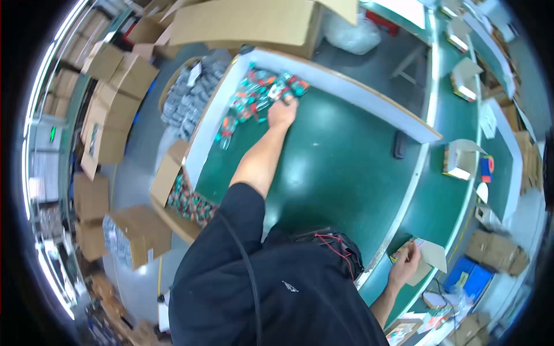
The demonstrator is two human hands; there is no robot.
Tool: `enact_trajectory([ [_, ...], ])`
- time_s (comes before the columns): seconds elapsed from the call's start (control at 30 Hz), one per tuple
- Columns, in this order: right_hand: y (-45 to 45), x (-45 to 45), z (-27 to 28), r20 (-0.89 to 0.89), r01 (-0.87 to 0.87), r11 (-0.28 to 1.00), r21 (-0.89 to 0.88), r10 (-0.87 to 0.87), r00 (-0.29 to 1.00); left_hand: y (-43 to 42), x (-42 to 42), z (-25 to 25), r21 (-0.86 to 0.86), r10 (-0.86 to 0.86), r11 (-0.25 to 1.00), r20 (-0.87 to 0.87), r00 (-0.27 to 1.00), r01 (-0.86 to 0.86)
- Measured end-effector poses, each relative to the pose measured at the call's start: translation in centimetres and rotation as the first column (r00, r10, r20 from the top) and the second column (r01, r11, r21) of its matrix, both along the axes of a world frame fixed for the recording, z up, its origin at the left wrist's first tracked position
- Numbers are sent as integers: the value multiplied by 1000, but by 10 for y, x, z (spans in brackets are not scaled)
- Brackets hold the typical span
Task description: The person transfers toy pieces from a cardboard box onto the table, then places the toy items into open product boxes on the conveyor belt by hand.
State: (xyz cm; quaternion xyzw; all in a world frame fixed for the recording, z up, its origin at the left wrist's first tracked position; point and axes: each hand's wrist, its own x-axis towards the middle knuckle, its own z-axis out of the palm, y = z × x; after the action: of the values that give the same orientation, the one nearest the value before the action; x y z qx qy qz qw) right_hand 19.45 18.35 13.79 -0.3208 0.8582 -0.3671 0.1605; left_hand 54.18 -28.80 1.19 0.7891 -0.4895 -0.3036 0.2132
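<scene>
The left hand (283, 112) is at a pile of small plastic-wrapped items (239, 105) in the walled tabletop's (334, 150) far corner; the right touches an open carton (433, 255) beside it. Whether either hand's fingers grip anything, I cannot tell.

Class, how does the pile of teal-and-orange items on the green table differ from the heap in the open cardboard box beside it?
The table pile spreads loosely in the corner of the green table; the box heap is held by the cardboard box. The left hand is at the table pile; no hand is at the box heap. The table pile's pieces look larger than the box heap's. Both mix teal and orange-red.
</scene>
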Motion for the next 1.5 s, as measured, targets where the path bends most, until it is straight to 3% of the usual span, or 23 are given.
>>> enact_trajectory([
  [0.07, -35, 28, 16, -221, -73, 995, 70, 87, 972, 7, 1, -9, -128, 1, 992, -15, 1000, -3],
  [0.1, -52, 42, 22, -299, -168, 986, 1, 160, 941, 17, 5, 12, -92, -71, 994, -67, 995, 65],
  [0.17, -102, 71, 41, -385, -431, 899, -75, 373, 844, 49, 19, 53, -84, -301, 947, 94, 949, 309],
  [0.2, -129, 89, 61, -371, -583, 809, -74, 520, 769, 66, 30, 64, -117, -441, 877, 196, 876, 467],
  [0.27, -179, 125, 96, -353, -779, 626, -45, 719, 598, 102, 43, 99, 62, -679, 729, 184, 710, 682],
  [0.33, -209, 150, 91, -333, -898, 440, 28, 851, 407, 134, 39, 168, 160, -897, 437, 2, 442, 885],
  [0.37, -214, 152, 74, -342, -897, 442, 18, 846, 409, 144, 36, 181, 84, -931, 332, -130, 341, 939],
  [0.4, -219, 155, 52, -106, -938, 339, -77, 932, 345, 151, 34, 189, -2, -944, 226, -247, 219, 974],
  [0.43, -217, 158, 34, 122, -948, 252, -196, 965, 231, 152, 30, 194, 2, -950, 218, -229, 213, 976],
  [0.47, -211, 160, 36, 106, -943, 260, -206, 964, 242, 152, 24, 196, 34, -954, 167, -246, 171, 985],
  [0.53, -188, 153, 40, 574, -951, 297, 92, 764, 294, 156, 7, 195, 94, -950, 60, -301, 86, 994],
  [0.57, -171, 150, 42, 573, -945, 314, 88, 760, 306, 160, -4, 187, 96, -952, 43, -298, 70, 994],
  [0.67, -116, 137, 49, 482, -711, 703, -13, 628, 611, 168, -51, 143, 34, -713, 11, -701, 32, 999],
  [0.73, -86, 114, 54, 527, -514, 856, -56, 463, 713, 179, -102, 121, -23, -676, 59, -736, 23, 998],
  [0.8, -51, 80, 51, 494, -262, 964, 43, 207, 844, 193, -163, 104, -29, -590, 275, -794, 145, 961],
  [0.87, -10, 39, 38, 222, -98, 991, -92, 116, 968, 214, -235, 100, -115, -877, 280, -435, 205, 953],
  [0.97, 45, -18, 37, 356, 168, 986, 21, -164, 920, 247, -350, 73, -403, -973, 173, -214, 91, 899],
  [1.07, 77, -60, 46, 341, 214, 968, 133, -248, 907, 277, -476, 48, -685, -997, 57, 5, 83, 726],
  [1.17, 84, -110, 60, 295, 212, 949, 233, -277, 915, 283, -579, 44, -507, -983, -7, 160, 87, 862],
  [1.23, 73, -142, 67, 208, 178, 939, 296, -245, 947, 281, -624, 9, -236, -829, 69, 527, 187, 969],
  [1.33, 26, -214, 62, 187, 88, 937, 337, -158, 969, 272, -629, -10, -55, -880, 2, 473, 28, 998],
  [1.43, -49, -284, 40, -17, -42, 978, 206, 47, 999, 264, -610, -15, 54, -902, -53, 427, -71, 997],
  [1.5, -100, -330, -1, -60, -64, 903, 426, 98, 993, 270, -596, -12, 58, -911, -97, 397, -112, 994],
])
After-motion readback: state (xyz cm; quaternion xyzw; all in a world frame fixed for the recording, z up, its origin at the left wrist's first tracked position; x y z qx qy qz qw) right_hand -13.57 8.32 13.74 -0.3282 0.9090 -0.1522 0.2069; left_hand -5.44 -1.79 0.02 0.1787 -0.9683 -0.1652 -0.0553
